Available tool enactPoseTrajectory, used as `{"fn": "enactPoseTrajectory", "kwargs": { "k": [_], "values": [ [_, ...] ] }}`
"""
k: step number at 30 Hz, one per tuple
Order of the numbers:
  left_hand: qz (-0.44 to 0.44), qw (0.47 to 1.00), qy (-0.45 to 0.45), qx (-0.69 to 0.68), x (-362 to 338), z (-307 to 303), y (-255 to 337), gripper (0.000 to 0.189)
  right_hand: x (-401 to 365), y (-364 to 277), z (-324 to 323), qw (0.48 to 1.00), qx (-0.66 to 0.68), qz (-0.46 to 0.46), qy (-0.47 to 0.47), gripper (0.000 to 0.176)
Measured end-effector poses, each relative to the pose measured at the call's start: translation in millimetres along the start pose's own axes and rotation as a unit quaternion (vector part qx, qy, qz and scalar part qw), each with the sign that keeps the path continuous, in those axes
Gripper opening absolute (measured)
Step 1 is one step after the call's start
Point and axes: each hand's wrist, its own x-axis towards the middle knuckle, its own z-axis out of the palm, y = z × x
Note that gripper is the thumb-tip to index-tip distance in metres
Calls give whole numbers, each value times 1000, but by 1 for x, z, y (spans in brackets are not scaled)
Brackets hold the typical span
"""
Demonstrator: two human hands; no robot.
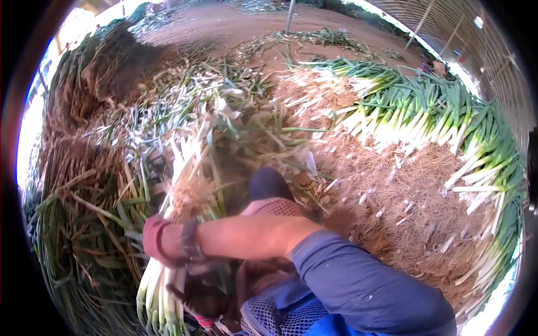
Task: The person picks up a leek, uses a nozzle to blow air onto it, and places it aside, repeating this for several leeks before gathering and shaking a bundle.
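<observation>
My right arm reaches across to the left, with a dark band on the wrist and a maroon glove on my right hand point(159, 241). That hand lies over a bunch of spring onions, and its fingers are hidden. Below it, my left hand point(204, 294), in a dark glove, has its fingers against the pale stalks of the spring onions point(159, 297) and appears closed around them. More pale stalks with tangled roots point(193, 196) stick up above my right hand. My dark shoe point(270, 185) and patterned trouser leg show just beyond the forearm.
Long unpeeled stalks point(84, 224) are heaped at the left. Stripped leaves point(185, 101) litter the ground ahead. To the right, cleaned spring onions point(414, 115) lie in a curved row around soil strewn with roots point(409, 196). A pole point(290, 17) stands at the back.
</observation>
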Motion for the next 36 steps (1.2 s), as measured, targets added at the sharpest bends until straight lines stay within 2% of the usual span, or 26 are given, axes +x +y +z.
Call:
{"fn": "enactPoseTrajectory", "kwargs": {
  "k": [1, 3, 5, 8, 12, 13, 15, 16, 17, 19, 20, 22, 23, 25, 27, 28, 31, 33, 34, 35, 36],
  "values": [
    [8, 1000, 3, 1, 5, 6, -2, 56, 2, -2, 0, 999, 11, -35, 8, 23],
    [14, 999, 30, 42, 14, 8, -4, 55, 6, -18, 8, 997, -73, -20, 28, 22],
    [21, 997, 43, 68, 22, 8, -3, 55, 21, -30, 28, 990, -105, 18, 98, 18],
    [35, 990, 66, 122, 31, 10, -3, 53, 20, -25, 37, 988, -58, -13, 143, 15],
    [55, 976, 78, 198, 47, 21, -1, 52, 18, -30, 42, 972, -85, -6, 218, 13],
    [66, 969, 84, 224, 50, 26, 2, 52, 31, -35, 51, 953, -107, 39, 281, 16],
    [81, 953, 87, 279, 60, 38, 6, 51, 22, -28, 33, 946, -98, 36, 308, 15],
    [90, 943, 84, 310, 64, 46, 9, 51, 12, -21, 28, 921, -124, 50, 365, 13],
    [101, 931, 79, 342, 71, 57, 12, 50, -4, -12, 16, 910, -116, 69, 392, 19],
    [121, 902, 61, 410, 83, 81, 18, 49, -48, 12, -2, 868, -193, 103, 445, 24],
    [133, 886, 45, 442, 92, 96, 19, 49, -61, 25, -7, 866, -194, 109, 449, 24],
    [153, 851, 4, 502, 109, 131, 21, 48, -86, 51, -15, 865, -156, 155, 450, 26],
    [160, 831, -26, 532, 119, 150, 20, 48, -107, 68, -22, 850, -67, 177, 492, 24],
    [182, 787, -87, 583, 142, 194, 12, 47, -171, 101, -29, 839, -55, 193, 507, 33],
    [191, 741, -167, 621, 168, 241, -1, 47, -220, 130, -21, 814, 21, 218, 538, 39],
    [194, 716, -212, 636, 183, 265, -15, 46, -236, 145, -12, 768, 19, 235, 595, 42],
    [185, 646, -366, 643, 218, 348, -80, 45, -302, 181, 3, 664, 175, 298, 663, 49],
    [165, 592, -476, 628, 232, 409, -144, 44, -349, 211, 12, 589, 175, 363, 700, 60],
    [163, 572, -537, 598, 237, 437, -177, 44, -379, 228, 17, 572, 177, 407, 690, 59],
    [83, 550, -500, 664, 230, 472, -209, 39, -412, 247, 23, 554, 178, 452, 677, 59],
    [12, 538, -493, 684, 229, 496, -242, 45, -443, 266, 29, 487, 292, 427, 704, 59]
  ]
}}
